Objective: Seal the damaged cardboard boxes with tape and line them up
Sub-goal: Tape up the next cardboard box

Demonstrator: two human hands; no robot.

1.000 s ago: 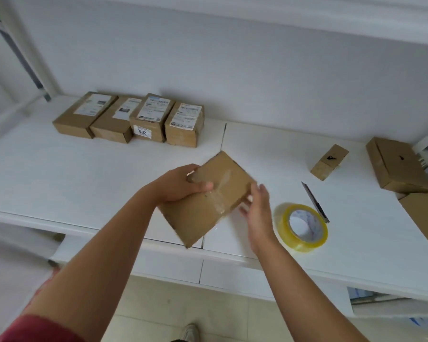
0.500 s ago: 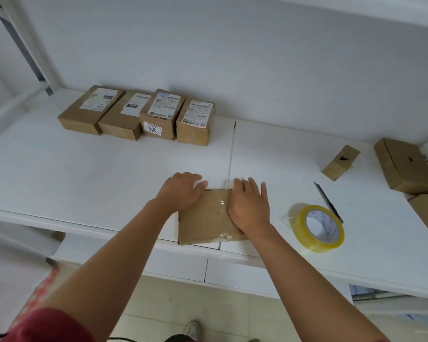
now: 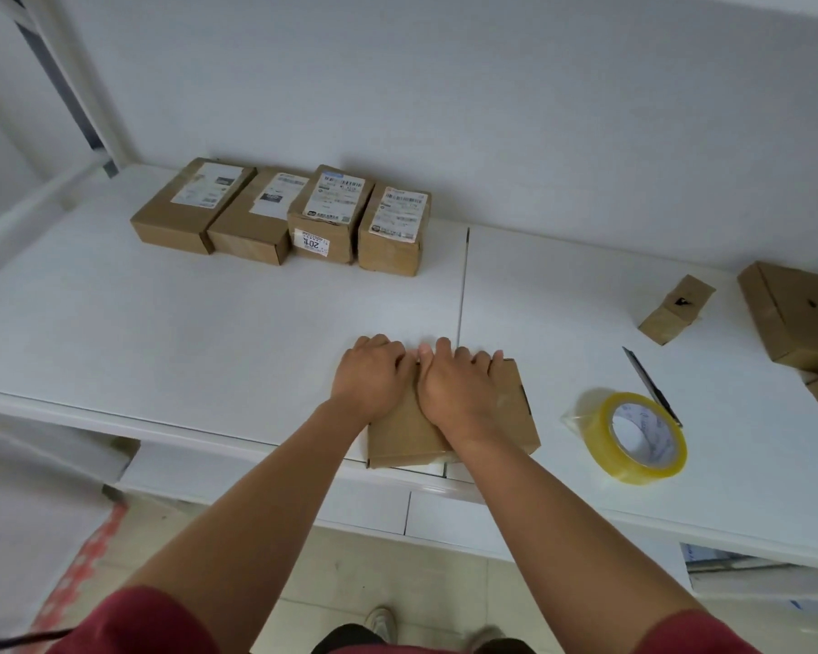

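A flat brown cardboard box lies at the front edge of the white table. My left hand and my right hand press palm-down on its top, side by side, fingers curled over its far edge. A roll of clear yellowish tape lies to the right of the box. A row of several labelled boxes stands lined up against the back wall at the left.
A dark utility knife lies just behind the tape roll. A small cardboard box and larger brown boxes sit at the right edge. The wall runs close behind the table.
The box was held tilted in the air a second ago; it now lies flat on the table. Both hands have slid together on its top toward the far edge.
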